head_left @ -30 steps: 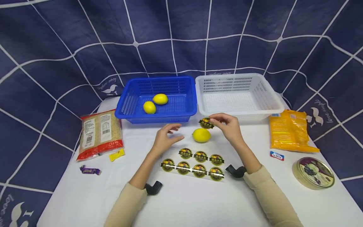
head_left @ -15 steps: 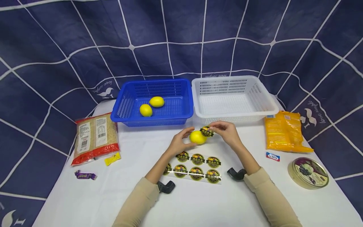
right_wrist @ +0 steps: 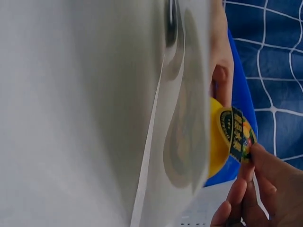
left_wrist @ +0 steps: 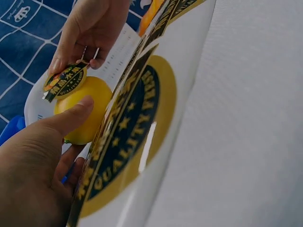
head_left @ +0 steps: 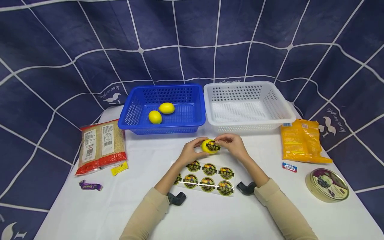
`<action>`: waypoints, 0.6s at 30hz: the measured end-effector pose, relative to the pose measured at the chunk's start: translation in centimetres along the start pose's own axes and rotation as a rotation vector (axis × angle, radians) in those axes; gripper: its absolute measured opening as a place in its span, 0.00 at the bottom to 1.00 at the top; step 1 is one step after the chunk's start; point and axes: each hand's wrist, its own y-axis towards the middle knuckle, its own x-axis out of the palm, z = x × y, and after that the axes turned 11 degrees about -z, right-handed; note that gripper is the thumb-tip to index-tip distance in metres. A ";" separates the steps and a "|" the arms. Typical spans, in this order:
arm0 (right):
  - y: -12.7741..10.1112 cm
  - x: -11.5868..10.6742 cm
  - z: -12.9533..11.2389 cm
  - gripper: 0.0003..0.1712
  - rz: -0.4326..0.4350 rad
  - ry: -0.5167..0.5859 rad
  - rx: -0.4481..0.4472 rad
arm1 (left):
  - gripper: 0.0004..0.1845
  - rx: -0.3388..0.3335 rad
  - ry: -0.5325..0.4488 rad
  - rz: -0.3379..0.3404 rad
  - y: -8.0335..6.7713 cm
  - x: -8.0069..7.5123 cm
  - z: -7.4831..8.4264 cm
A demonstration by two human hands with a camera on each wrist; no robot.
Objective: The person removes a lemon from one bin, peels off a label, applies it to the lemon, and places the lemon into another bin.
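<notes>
Gripping the lemon (head_left: 205, 147) just below frame centre: left hand (head_left: 189, 152), at its left. Right hand (head_left: 235, 146), opposite, pinches a sticker (head_left: 213, 146) over the fruit's right side; full contact unclear. Lemon's long axis runs roughly left-right, hand to hand.

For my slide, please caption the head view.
Left hand grips a lemon; right hand holds a sticker at its side.

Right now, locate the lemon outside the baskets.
Head view: the lemon is just right of centre, held by the left hand, beyond the sticker sheet.
</notes>
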 end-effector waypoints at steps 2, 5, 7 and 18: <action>0.2 0.2 1.0 0.08 0.011 -0.036 -0.006 | 0.33 0.003 -0.006 0.003 0.0 0.0 0.0; 0.6 0.5 2.2 0.09 0.036 -0.068 -0.017 | 0.33 0.012 -0.019 0.006 0.0 0.0 -0.1; 0.7 0.7 2.6 0.09 0.056 -0.084 -0.037 | 0.34 0.023 -0.030 0.006 0.0 0.0 -0.1; 0.6 1.4 2.8 0.04 0.127 -0.187 -0.116 | 0.33 0.049 -0.016 0.013 -0.1 0.1 -0.1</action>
